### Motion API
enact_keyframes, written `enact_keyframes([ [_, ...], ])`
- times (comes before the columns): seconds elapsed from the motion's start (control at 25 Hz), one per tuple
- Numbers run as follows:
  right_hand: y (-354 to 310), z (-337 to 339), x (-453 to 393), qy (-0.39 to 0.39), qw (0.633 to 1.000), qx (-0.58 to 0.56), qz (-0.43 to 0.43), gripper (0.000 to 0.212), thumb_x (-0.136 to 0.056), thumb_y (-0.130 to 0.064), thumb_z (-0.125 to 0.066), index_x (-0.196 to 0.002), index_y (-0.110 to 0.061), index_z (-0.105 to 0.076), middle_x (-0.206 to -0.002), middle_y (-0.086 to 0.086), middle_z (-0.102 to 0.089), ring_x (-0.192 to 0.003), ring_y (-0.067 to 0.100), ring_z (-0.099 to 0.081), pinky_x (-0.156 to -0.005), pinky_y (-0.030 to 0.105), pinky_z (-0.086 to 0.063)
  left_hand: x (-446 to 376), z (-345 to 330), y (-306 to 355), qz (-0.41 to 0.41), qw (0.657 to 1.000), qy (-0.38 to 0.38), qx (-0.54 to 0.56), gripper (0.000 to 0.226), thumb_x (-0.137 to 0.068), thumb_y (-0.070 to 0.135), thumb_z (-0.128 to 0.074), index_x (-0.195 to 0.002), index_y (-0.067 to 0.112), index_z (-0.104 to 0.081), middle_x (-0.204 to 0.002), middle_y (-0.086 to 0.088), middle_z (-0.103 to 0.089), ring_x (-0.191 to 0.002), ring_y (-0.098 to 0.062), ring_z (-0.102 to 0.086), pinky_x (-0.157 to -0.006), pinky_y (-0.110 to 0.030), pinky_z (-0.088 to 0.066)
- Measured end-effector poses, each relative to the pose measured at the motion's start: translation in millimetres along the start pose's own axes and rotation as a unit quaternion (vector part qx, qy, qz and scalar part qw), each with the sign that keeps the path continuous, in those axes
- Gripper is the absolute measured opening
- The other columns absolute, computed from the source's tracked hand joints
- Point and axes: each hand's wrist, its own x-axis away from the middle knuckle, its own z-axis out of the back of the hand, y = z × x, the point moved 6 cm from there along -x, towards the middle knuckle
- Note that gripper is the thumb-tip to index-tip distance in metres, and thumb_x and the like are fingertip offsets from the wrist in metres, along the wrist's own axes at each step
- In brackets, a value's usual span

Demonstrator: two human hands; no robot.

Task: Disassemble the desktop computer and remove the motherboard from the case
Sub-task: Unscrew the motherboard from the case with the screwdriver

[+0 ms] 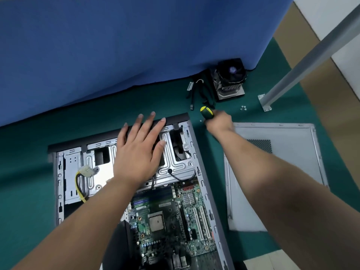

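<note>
The open computer case [202, 164] lies flat on a green mat. Inside it sits the green motherboard [171, 221], its bare CPU [155, 221] showing. My left hand [139, 151] rests flat, fingers straight, on the metal drive cage [175, 162] at the case's far end. My right hand [220, 122] is past the case's far right corner and grips a screwdriver with a yellow and black handle [206, 112]. The screwdriver's tip is hidden by the hand.
The removed side panel [282, 172] lies to the right of the case. A heatsink with fan [230, 80] and loose black cables [202, 92] sit at the back. A few small screws [243, 108] lie near a metal leg [292, 75]. A blue partition [116, 45] stands behind.
</note>
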Motion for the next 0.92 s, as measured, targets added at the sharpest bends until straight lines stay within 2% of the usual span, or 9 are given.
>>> enact_keyframes([
  [0.12, 4.5, -8.2, -3.8, 0.012, 1.0, 0.002, 0.001, 0.026, -0.088, -0.031, -0.068, -0.113, -0.024, -0.07, -0.106, 0.014, -0.072, -0.1, 0.036, -0.067, -0.082, 0.034, -0.053, 1.7, -0.6, -0.2, 0.001, 1.0, -0.002, 0.001, 0.053, -0.109, 0.052, -0.023, -0.161, 0.041, -0.02, -0.17, 0.015, -0.016, -0.158, -0.012, -0.007, -0.126, -0.045, -0.006],
  [0.24, 5.9, -8.0, -5.4, 0.013, 1.0, -0.001, 0.001, 0.026, -0.088, -0.031, -0.069, -0.113, -0.024, -0.071, -0.105, 0.014, -0.072, -0.1, 0.036, -0.067, -0.08, 0.032, -0.051, 0.8, -0.7, -0.7, 0.004, 1.0, -0.005, 0.002, 0.053, -0.108, 0.051, -0.024, -0.16, 0.041, -0.022, -0.169, 0.015, -0.017, -0.158, -0.012, -0.008, -0.126, -0.044, -0.006],
  [0.32, 4.3, -4.0, -2.5, 0.014, 1.0, -0.01, 0.005, 0.023, -0.087, -0.03, -0.07, -0.109, -0.022, -0.072, -0.1, 0.013, -0.072, -0.098, 0.035, -0.067, -0.075, 0.029, -0.048, -0.1, -0.2, -1.8, 0.003, 1.0, -0.005, 0.009, 0.052, -0.108, 0.05, -0.026, -0.16, 0.041, -0.024, -0.169, 0.015, -0.019, -0.157, -0.012, -0.01, -0.126, -0.043, -0.004],
  [0.4, 2.4, 4.5, 7.6, 0.023, 0.999, -0.033, 0.013, 0.018, -0.085, -0.031, -0.073, -0.099, -0.019, -0.073, -0.087, 0.008, -0.069, -0.091, 0.034, -0.067, -0.069, 0.027, -0.042, -0.9, 0.2, -1.5, 0.003, 1.0, -0.01, 0.02, 0.052, -0.107, 0.049, -0.028, -0.159, 0.041, -0.026, -0.168, 0.015, -0.022, -0.157, -0.011, -0.012, -0.126, -0.042, -0.003],
  [0.52, -4.4, 21.8, 39.9, 0.02, 0.99, -0.129, 0.044, 0.021, -0.083, -0.038, -0.077, -0.087, -0.02, -0.067, -0.078, -0.001, -0.066, -0.082, 0.025, -0.064, -0.063, 0.028, -0.04, -2.5, 4.7, -0.1, 0.004, 0.999, -0.028, 0.037, 0.053, -0.107, 0.05, -0.028, -0.158, 0.041, -0.029, -0.168, 0.015, -0.022, -0.157, -0.01, -0.011, -0.126, -0.041, -0.001],
  [0.64, -17.2, 49.1, 94.3, -0.021, 0.961, -0.263, 0.077, 0.025, -0.087, -0.045, -0.073, -0.096, -0.026, -0.061, -0.079, -0.007, -0.061, -0.07, 0.016, -0.056, -0.064, 0.029, -0.045, -1.2, 12.7, -1.3, -0.004, 0.992, -0.07, 0.101, 0.055, -0.104, 0.052, -0.027, -0.158, 0.041, -0.031, -0.169, 0.014, -0.017, -0.157, -0.009, -0.005, -0.126, -0.04, 0.004],
  [0.72, -26.4, 67.4, 132.7, -0.05, 0.937, -0.333, 0.09, 0.018, -0.093, -0.041, -0.067, -0.099, -0.028, -0.056, -0.075, -0.006, -0.059, -0.061, 0.014, -0.052, -0.056, 0.028, -0.044, 4.7, 17.8, -4.0, -0.01, 0.982, -0.102, 0.16, 0.052, -0.105, 0.049, -0.035, -0.156, 0.039, -0.035, -0.169, 0.014, -0.017, -0.157, -0.009, -0.003, -0.127, -0.039, 0.004],
  [0.8, -37.3, 83.0, 172.9, -0.065, 0.92, -0.371, 0.112, 0.017, -0.095, -0.038, -0.064, -0.102, -0.026, -0.054, -0.077, -0.002, -0.061, -0.059, 0.014, -0.056, -0.054, 0.03, -0.047, 19.5, 30.1, -8.9, -0.001, 0.97, -0.105, 0.221, 0.046, -0.106, 0.039, -0.047, -0.151, 0.033, -0.045, -0.166, 0.01, -0.027, -0.157, -0.012, -0.013, -0.127, -0.04, -0.005],
  [0.92, -51.6, 89.9, 230.1, -0.073, 0.912, -0.366, 0.169, 0.023, -0.089, -0.049, -0.066, -0.099, -0.029, -0.063, -0.086, -0.006, -0.067, -0.075, 0.012, -0.067, -0.067, 0.031, -0.058, 67.6, 49.8, -13.9, -0.026, 0.965, -0.088, 0.246, 0.04, -0.105, 0.033, -0.052, -0.144, 0.028, -0.056, -0.154, 0.005, -0.05, -0.149, -0.018, -0.036, -0.123, -0.042, -0.026],
])
